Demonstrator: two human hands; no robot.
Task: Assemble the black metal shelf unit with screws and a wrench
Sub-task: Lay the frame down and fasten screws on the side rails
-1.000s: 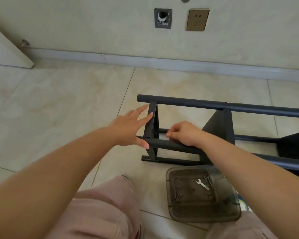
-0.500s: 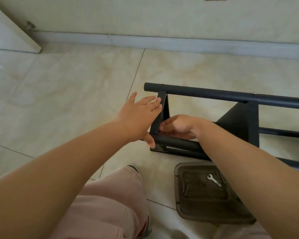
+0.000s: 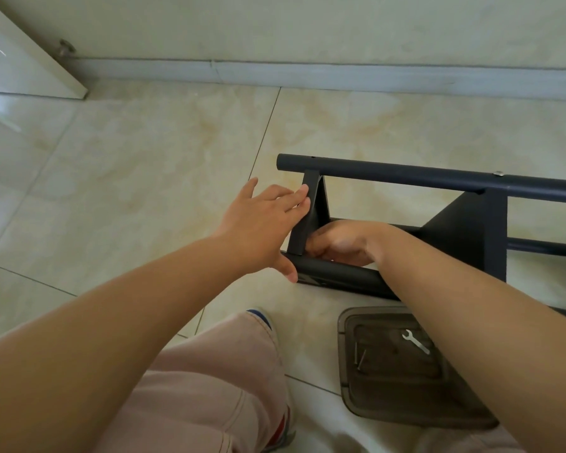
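Shelf unit: the black metal shelf unit [image 3: 438, 181] lies on its side on the tiled floor [image 3: 128, 165], near the wall's baseboard, with its long round tubes running toward the right edge of the view.
End panel: a flat black shelf panel [image 3: 311, 217] stands between the upper tube and the nearer tube at the unit's left end; a second, larger panel [image 3: 474, 233] stands further right.
Screw in place: one small silver screw head [image 3: 498, 173] shows on top of the upper tube, above the larger panel.
Left hand: the left hand [image 3: 262, 227] is spread flat, fingers straight, with the fingertips pressed against the outer face of the end panel and the thumb reaching down by the end of the nearer tube; it grasps nothing.
Right hand: the right hand [image 3: 337, 241] is inside the frame just behind the end panel, above the nearer tube, fingers curled; whether they pinch a screw or anything else cannot be told.
Tray: a dark translucent tray [image 3: 350, 371] sits on the floor in front of the unit, partly under the right forearm.
Wrench: a small silver wrench [image 3: 415, 342] lies in the tray.
Loose screws: two thin screws [image 3: 360, 356] lie in the tray's left part.
Person: a knee in pink trousers [image 3: 216, 387] and a shoe tip [image 3: 262, 317] are at the bottom.
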